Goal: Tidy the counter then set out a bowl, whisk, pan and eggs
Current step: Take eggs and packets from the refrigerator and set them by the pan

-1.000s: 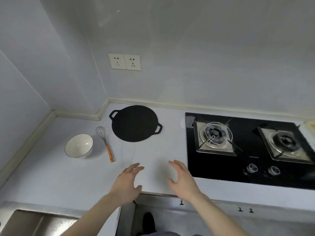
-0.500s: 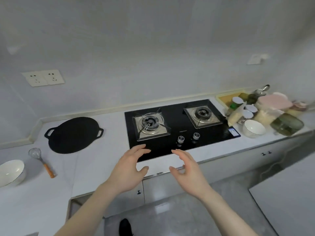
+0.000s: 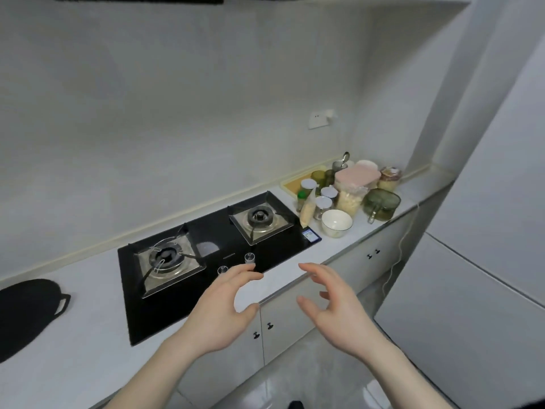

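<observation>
pan [image 3: 28, 315] on counter [image 3: 88, 335]; left hand [image 3: 219, 309], right hand [image 3: 334, 308] empty.

White table [image 3: 88, 335] carries a black pan [image 3: 26, 314], a glossy black stove [image 3: 212, 231] with silver burners, a white bowl [image 3: 336, 223] with a dark rim, a green glass jug [image 3: 382, 203] and a pink-lidded box [image 3: 356, 176].

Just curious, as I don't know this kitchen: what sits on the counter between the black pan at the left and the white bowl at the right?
In the head view, the black gas hob with two burners lies between the pan and the white bowl.
</observation>
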A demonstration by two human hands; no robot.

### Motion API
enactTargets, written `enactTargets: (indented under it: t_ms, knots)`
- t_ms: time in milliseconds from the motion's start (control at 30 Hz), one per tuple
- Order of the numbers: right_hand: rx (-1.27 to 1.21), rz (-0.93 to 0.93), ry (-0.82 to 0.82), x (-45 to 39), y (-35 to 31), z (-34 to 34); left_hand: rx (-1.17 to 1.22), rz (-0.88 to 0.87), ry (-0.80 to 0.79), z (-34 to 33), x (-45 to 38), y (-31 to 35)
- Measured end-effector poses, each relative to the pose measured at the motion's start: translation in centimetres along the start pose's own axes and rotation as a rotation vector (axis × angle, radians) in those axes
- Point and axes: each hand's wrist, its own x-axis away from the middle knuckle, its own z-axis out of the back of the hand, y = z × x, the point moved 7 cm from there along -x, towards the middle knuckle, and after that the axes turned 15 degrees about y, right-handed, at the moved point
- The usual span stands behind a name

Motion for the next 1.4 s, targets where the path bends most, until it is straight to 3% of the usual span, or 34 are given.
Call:
enactTargets:
  t_ms: [467, 900, 1400]
  knots:
    - [0.148, -0.069, 0.25, -13.7, 12.2, 17.3, 0.099, -0.194, -0.1, -16.6, -22.2, 12.4]
    - [0.13, -0.172, 0.375, -22.9, 23.4, 32.1, 0.205, -0.35, -0.185, -29.6, -37.1, 27.4]
    - [0.118, -0.122, 0.517, -29.9, 32.5, 49.8, 0.477, -0.175, -0.236, -44.9, -51.9, 45.8]
